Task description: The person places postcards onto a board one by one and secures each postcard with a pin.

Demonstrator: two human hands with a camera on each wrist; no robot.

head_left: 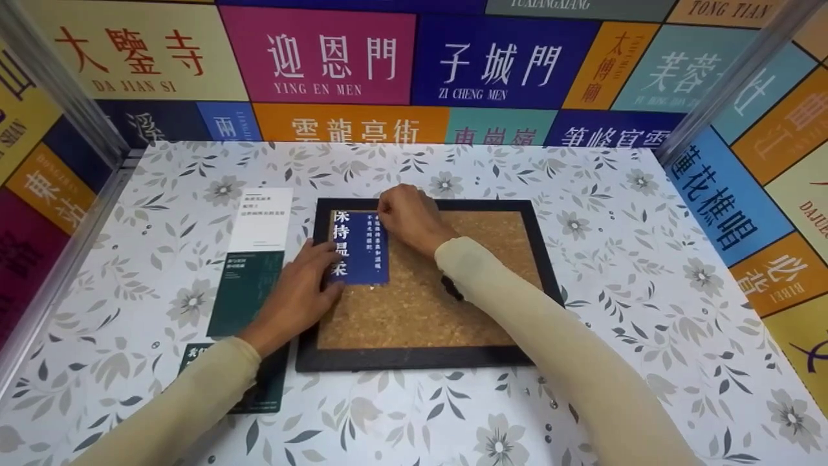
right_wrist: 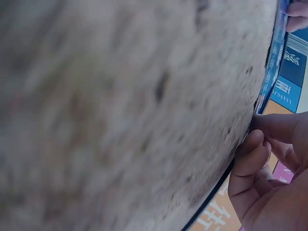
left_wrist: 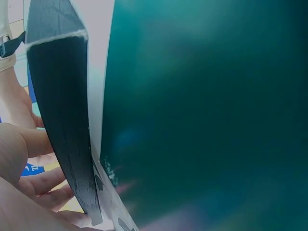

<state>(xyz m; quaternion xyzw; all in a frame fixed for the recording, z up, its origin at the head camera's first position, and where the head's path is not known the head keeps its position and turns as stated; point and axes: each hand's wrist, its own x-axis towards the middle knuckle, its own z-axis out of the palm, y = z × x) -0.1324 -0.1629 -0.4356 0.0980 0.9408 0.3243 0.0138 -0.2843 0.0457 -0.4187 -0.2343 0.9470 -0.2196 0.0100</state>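
Note:
A blue card (head_left: 367,262) with white Chinese characters lies on the upper left of a black-framed corkboard (head_left: 427,317). My left hand (head_left: 299,292) rests over the frame's left side, fingers spread, fingertips at the card's left edge. In the left wrist view its fingers lie along the black frame (left_wrist: 62,101). At the card's upper right corner is my right hand (head_left: 414,217), fingers curled. The right wrist view has its thumb and forefinger (right_wrist: 274,126) pinched together at the end of the blue card (right_wrist: 272,67); the very tips are partly hidden.
Left of the board lie a white card (head_left: 262,223), a dark green card (head_left: 242,294) and more green cards (head_left: 268,391) partly under my left forearm. The table (head_left: 621,349) has a floral cover. Panels with large characters (head_left: 317,58) stand behind and at both sides.

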